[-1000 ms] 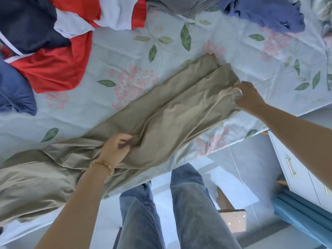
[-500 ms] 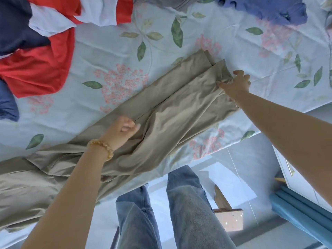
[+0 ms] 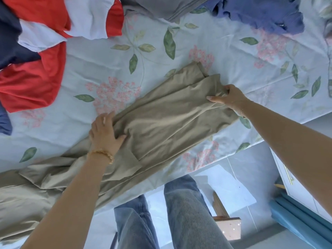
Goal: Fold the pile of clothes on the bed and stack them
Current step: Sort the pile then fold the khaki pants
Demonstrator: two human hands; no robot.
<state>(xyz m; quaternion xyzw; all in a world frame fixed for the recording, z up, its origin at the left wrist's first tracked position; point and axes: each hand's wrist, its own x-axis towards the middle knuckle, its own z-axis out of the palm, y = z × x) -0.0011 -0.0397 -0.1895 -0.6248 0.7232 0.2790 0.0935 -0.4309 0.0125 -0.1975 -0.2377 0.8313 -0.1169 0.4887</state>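
Note:
Khaki trousers [image 3: 161,123] lie stretched diagonally across the flowered bed sheet [image 3: 233,56], legs doubled together, waist end hanging toward the lower left. My left hand [image 3: 105,133] grips a fold of the khaki cloth at mid-leg, fingers curled over its far edge and thumb on top. My right hand [image 3: 227,97] pinches the leg hem at the upper right end, thumb along the cloth. Unfolded clothes wait at the back: a red, white and navy garment [image 3: 36,56], a grey garment [image 3: 161,6] and a blue-violet garment [image 3: 260,13].
The bed's near edge runs diagonally from lower left to right. Below it stand my legs in blue jeans [image 3: 183,218] on a pale floor. A white drawer unit [image 3: 296,177] and rolled teal fabric [image 3: 301,218] sit at the lower right, a small wooden piece [image 3: 226,225] by my feet.
My left hand slid up the trousers and took hold of a fold at the far edge. My right hand shifted along the hem and now pinches its corner.

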